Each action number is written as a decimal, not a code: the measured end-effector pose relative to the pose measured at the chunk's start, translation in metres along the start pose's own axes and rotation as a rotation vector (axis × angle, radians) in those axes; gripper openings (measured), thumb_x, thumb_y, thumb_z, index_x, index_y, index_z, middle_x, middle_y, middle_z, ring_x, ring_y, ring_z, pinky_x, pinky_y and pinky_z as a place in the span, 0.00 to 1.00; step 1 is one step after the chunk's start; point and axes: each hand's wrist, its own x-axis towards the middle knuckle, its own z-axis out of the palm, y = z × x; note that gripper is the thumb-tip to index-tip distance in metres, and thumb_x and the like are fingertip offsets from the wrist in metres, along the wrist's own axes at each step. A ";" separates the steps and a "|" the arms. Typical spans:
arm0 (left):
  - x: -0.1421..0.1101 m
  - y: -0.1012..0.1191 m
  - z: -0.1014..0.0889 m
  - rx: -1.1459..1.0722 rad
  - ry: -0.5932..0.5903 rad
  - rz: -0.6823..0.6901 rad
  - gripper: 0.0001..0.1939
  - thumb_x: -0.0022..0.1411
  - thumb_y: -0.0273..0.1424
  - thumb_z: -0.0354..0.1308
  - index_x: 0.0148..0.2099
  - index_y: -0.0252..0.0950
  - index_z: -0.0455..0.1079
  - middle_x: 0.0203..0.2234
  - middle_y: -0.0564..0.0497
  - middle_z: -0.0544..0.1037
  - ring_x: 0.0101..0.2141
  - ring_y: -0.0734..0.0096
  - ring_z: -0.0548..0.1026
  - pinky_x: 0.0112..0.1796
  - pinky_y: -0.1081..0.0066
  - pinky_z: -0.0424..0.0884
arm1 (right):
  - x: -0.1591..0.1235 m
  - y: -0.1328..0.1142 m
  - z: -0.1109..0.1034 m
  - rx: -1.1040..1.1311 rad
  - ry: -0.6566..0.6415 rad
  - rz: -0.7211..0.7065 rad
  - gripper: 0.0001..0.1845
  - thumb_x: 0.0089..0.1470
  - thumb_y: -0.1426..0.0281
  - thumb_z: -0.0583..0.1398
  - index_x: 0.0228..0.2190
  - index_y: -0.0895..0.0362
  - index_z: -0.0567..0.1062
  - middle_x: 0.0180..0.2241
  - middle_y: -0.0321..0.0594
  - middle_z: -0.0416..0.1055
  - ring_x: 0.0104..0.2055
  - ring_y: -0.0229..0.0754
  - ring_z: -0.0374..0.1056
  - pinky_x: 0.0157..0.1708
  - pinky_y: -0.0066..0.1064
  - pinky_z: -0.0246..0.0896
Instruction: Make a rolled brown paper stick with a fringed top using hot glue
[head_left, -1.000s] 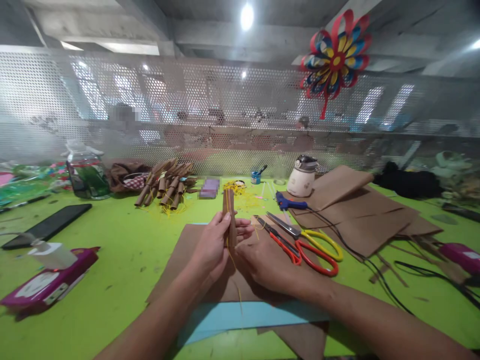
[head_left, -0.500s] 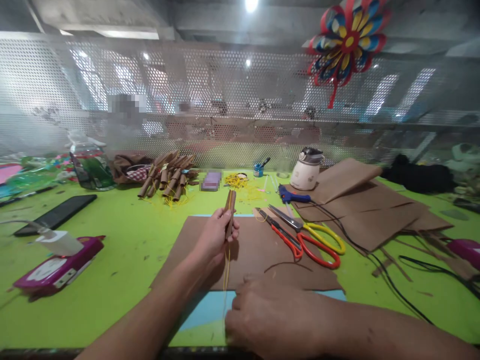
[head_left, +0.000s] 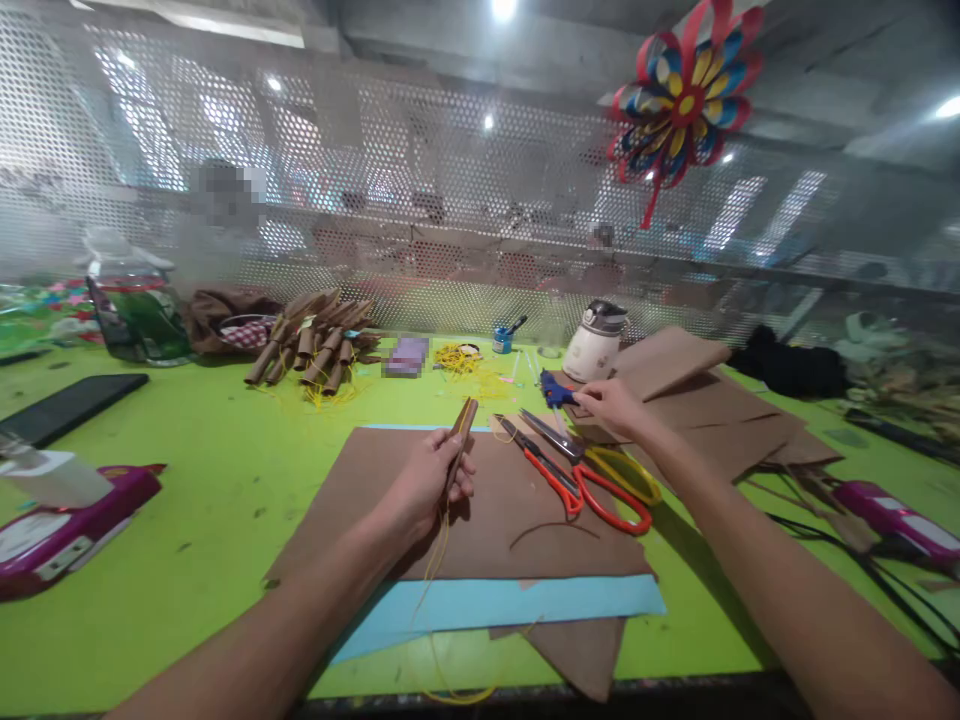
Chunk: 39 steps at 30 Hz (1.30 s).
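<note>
Left hand [head_left: 427, 478]: brown roll [head_left: 463, 428] gripped | right hand [head_left: 615, 408]: blue glue gun [head_left: 556, 390] pinched (toward tabletop's [head_left: 217, 450] far edge) | scissors [head_left: 553, 437] clearance needed if lifted

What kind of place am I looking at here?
Probably a craft workshop: a green worktable holds two pairs of scissors, a blue glue gun and a bundle of rolled brown pieces with yellow string, and a colourful paper-like flower hangs above.
</note>
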 end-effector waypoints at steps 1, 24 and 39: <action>0.000 0.000 0.000 0.004 0.001 -0.001 0.03 0.63 0.28 0.49 0.37 0.34 0.61 0.19 0.54 0.69 0.13 0.80 0.67 0.12 0.83 0.53 | 0.005 0.008 0.004 -0.079 -0.001 0.027 0.15 0.53 0.68 0.55 0.30 0.64 0.79 0.27 0.46 0.75 0.34 0.48 0.69 0.36 0.35 0.61; 0.003 -0.002 -0.005 0.014 0.021 0.028 0.05 0.65 0.31 0.48 0.36 0.34 0.59 0.18 0.55 0.69 0.13 0.82 0.67 0.12 0.84 0.50 | 0.059 0.046 0.037 -0.466 -0.038 0.051 0.18 0.59 0.65 0.58 0.49 0.59 0.69 0.49 0.45 0.68 0.46 0.45 0.68 0.43 0.43 0.67; 0.007 -0.003 -0.006 0.012 0.029 0.007 0.05 0.66 0.27 0.44 0.36 0.35 0.58 0.18 0.54 0.69 0.13 0.79 0.68 0.13 0.81 0.55 | 0.038 0.022 -0.037 0.234 0.581 0.071 0.25 0.42 0.68 0.60 0.45 0.60 0.68 0.44 0.52 0.70 0.46 0.53 0.65 0.45 0.45 0.60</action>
